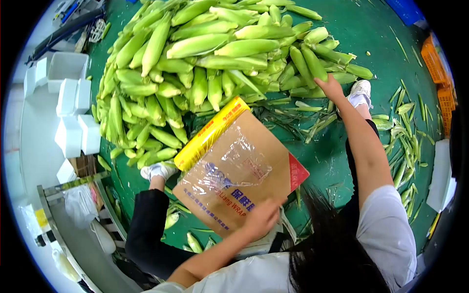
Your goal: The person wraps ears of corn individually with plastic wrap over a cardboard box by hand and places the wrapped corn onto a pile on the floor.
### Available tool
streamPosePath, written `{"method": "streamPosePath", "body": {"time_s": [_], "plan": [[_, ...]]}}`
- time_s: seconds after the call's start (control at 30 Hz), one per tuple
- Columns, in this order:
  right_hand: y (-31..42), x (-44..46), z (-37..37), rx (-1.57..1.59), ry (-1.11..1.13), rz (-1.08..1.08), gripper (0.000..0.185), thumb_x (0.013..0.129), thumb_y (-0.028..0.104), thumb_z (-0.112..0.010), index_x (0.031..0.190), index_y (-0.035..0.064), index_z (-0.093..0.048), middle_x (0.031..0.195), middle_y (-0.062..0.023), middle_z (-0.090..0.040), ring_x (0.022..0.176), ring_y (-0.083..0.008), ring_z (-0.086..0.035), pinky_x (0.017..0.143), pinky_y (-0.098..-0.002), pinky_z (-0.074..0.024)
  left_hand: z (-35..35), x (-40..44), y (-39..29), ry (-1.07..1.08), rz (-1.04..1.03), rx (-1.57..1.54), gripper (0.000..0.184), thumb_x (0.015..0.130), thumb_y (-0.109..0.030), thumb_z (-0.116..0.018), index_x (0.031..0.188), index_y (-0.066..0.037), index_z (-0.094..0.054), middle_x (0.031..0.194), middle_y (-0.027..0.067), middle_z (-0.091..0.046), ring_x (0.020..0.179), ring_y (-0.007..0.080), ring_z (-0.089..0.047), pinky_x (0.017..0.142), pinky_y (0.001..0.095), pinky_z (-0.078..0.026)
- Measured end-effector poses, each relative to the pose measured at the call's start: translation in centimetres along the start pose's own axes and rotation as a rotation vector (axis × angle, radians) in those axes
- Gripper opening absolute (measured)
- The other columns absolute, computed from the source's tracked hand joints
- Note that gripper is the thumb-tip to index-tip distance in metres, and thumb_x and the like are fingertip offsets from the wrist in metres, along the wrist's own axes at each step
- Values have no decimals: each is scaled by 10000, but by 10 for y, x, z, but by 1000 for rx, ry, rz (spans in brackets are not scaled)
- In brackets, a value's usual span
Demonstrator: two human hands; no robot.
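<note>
My right hand (331, 88) is closed round the lower end of a green ear of corn (313, 62) at the right side of a big heap of unhusked corn (195, 63). Close in front of my body, my left hand (264, 218) is curled over the near edge of a cardboard box (244, 166); whatever its fingers hold, if anything, is hidden. Blue and red printing and a sheet of clear film show on the box. A yellow roll of cling wrap (211, 133) lies along the box's far left edge, against the heap.
Loose husks (408, 141) and leaves litter the green floor (381, 29). White foam boxes (73, 95) line the left side, above a metal rack (58, 229). Orange crates (435, 63) and a white foam piece (441, 176) stand at right. My shoes flank the box.
</note>
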State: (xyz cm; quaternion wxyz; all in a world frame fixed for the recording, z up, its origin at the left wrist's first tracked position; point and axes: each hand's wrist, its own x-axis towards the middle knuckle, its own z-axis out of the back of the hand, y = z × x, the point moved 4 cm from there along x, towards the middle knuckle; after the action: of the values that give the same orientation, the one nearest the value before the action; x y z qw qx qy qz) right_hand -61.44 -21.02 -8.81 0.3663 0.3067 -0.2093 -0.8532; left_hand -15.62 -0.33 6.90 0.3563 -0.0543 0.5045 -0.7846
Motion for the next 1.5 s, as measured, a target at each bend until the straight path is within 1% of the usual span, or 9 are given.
{"method": "streamPosePath", "body": {"time_s": [0.13,0.23,0.37,0.7,0.87,0.97,1.1,1.37,1.5], "plan": [[66,-149,6,354,279,155,701,884,518,-681,1294,-25,-514,817,-41,-600,544,-102,-467,471,-260,-370,77,50,6,-350,42,-301,359,949,-48,-567,1307,-31,-563,1048,105,-681,1025,198,-656,901,346,-520],[136,-283,13,356,664,184,827,884,434,-720,1490,38,-320,1029,-73,-603,688,-104,-531,576,-247,-444,104,75,12,-574,237,-1139,495,977,-213,-636,1397,-63,-422,1223,69,-592,1095,195,-601,935,368,-518],[173,-405,-2,450,958,239,675,982,234,-612,1526,49,-257,979,-75,-606,690,-112,-616,606,-277,-533,134,35,-8,-689,209,-1300,355,931,-246,-711,1163,-43,-535,1003,52,-619,917,143,-603,810,309,-505],[147,-531,-28,504,760,287,593,1018,262,-543,1503,23,-300,805,-85,-630,517,-137,-597,534,-275,-515,93,-47,-5,-845,382,-1192,390,933,-429,-672,1078,-82,-566,864,16,-591,727,121,-574,634,303,-494],[117,-533,-31,884,811,-85,337,1031,369,-508,1023,46,-603,567,-17,-531,396,-77,-446,344,-207,-318,73,-59,17,-589,475,-1358,562,920,-586,-575,1192,-95,-571,901,8,-615,723,139,-596,614,331,-499],[110,-486,-3,684,541,-102,305,959,395,-597,941,93,-632,577,23,-526,392,-75,-449,343,-217,-334,73,-65,23,-603,470,-1583,629,965,-603,-441,1320,-90,-519,979,33,-644,880,194,-643,777,389,-537],[38,-358,129,1695,-12,126,258,989,299,-562,1120,76,-565,1017,-61,-641,736,-100,-580,604,-216,-481,84,-63,81,-849,321,-1866,529,1013,-504,-425,1301,-65,-491,1104,72,-626,1049,255,-622,954,451,-506],[140,-344,-101,-419,99,-5,515,913,477,-620,1093,0,-695,978,-170,-708,849,-228,-687,715,-294,-521,118,-26,121,-1315,143,-1594,369,1039,-301,-511,1258,-9,-455,1294,123,-533,1195,282,-539,1052,481,-456],[89,-322,-158,437,322,-87,319,901,326,-657,1037,39,-689,975,-94,-708,891,-245,-666,834,-349,-510,119,-44,155,-1261,385,-1197,461,1006,-318,-583,1283,21,-439,1294,134,-527,1147,239,-581,944,381,-542]]}}
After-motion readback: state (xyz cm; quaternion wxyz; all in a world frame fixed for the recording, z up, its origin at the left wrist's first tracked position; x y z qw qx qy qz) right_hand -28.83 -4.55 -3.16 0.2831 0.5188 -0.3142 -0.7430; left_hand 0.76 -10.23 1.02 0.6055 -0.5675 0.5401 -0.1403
